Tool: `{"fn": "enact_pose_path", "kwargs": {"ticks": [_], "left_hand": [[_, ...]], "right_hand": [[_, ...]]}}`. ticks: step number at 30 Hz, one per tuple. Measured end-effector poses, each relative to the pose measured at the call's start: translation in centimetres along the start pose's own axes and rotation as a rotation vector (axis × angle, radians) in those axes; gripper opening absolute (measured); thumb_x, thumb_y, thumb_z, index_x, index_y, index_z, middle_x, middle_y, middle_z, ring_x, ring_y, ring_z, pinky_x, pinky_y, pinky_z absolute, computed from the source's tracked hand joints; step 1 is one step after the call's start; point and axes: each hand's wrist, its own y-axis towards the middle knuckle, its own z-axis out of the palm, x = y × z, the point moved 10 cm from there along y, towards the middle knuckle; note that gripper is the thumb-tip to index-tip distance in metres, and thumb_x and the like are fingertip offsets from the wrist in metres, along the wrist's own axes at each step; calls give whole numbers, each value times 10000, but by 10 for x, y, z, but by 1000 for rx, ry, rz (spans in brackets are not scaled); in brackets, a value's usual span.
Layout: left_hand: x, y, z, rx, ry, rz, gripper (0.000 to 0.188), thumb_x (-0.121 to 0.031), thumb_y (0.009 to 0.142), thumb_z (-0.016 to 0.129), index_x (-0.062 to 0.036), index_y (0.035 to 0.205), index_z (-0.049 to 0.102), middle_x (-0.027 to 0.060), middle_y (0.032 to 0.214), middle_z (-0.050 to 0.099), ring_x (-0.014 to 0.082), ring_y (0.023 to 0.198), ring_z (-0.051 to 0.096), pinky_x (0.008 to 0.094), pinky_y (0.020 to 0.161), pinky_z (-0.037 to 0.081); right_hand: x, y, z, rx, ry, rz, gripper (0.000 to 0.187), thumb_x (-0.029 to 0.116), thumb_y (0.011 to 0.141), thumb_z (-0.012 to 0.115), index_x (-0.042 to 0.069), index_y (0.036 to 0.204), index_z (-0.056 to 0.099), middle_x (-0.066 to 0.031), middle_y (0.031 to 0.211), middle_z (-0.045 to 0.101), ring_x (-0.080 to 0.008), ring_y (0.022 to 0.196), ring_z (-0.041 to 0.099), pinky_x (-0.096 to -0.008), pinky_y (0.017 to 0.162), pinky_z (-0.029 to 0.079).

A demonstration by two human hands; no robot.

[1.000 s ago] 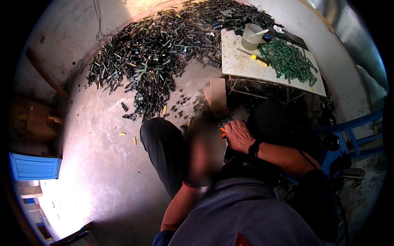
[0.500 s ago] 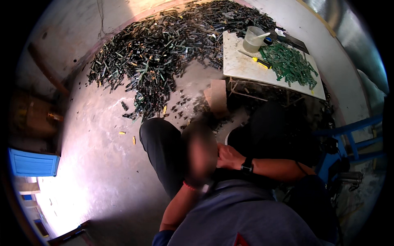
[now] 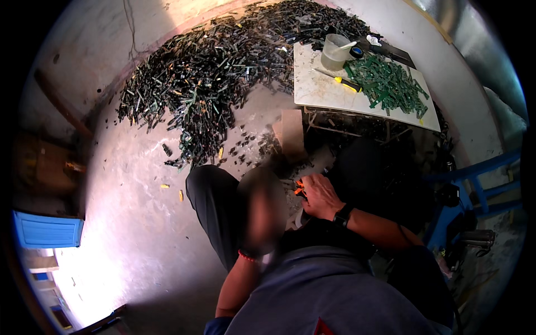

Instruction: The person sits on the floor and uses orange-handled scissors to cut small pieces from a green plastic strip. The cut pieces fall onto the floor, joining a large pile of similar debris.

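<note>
Between my knees, my right hand (image 3: 324, 196) is closed around an orange-and-black tool (image 3: 300, 188). Only a small part of that tool shows past the fingers, so its exact kind is unclear. My left hand (image 3: 262, 215) is at the left of it, over the left knee, and a blur covers its fingers. Whether it holds anything cannot be seen. Both forearms come in from the lower edge, a dark watch on the right wrist and a red bead bracelet on the left.
A large heap of dark strip-like parts (image 3: 195, 84) spreads over the floor ahead. On a low white board (image 3: 312, 92) are green circuit-board pieces (image 3: 385, 84), a plastic cup (image 3: 335, 53) and a yellow-and-black screwdriver (image 3: 347, 84). Brown cardboard (image 3: 292, 131) stands beside it; a blue chair (image 3: 480, 173) is at right.
My right hand has moved slightly up and away from the left, and the orange-and-black tool now shows in it. The left hand has shifted a little to the left. The view has turned slightly.
</note>
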Motion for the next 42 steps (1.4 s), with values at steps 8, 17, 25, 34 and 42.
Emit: {"fn": "enact_pose_path", "kwargs": {"ticks": [8,17,25,34,42], "left_hand": [[1,-5,4,-35,-5,-25,518,-558,961,312,-138,664,377,-37,502,269,97,385,226,254,392,196],[5,-1,2,-34,-2,57,522,-576,960,309,-142,686,401,-52,499,267,83,387,226,253,392,185],[14,21,-14,-112,242,226,524,-601,954,302,-143,733,426,-66,496,266,81,386,227,253,389,171],[-13,-6,2,-46,290,478,446,-471,962,325,-104,742,449,-22,552,345,109,449,306,272,428,238],[-24,-20,11,7,580,503,120,-40,902,539,-34,1020,516,68,897,536,152,788,526,280,686,464]], "right_hand": [[4,6,7,44,-81,17,410,136,704,662,-13,1053,506,-205,980,521,-367,963,510,-431,832,400],[-2,6,23,51,-165,26,388,141,710,664,-14,1033,514,-204,972,524,-365,950,513,-432,823,402],[-4,3,32,-12,-137,-81,161,99,734,589,9,829,497,-212,829,507,-392,795,510,-473,663,405],[19,-11,52,261,209,162,273,100,746,565,-8,995,590,-206,948,634,-388,891,616,-454,757,484],[13,-29,81,560,718,333,199,134,768,539,2,917,548,-104,684,574,-254,636,580,-359,585,454]]}}
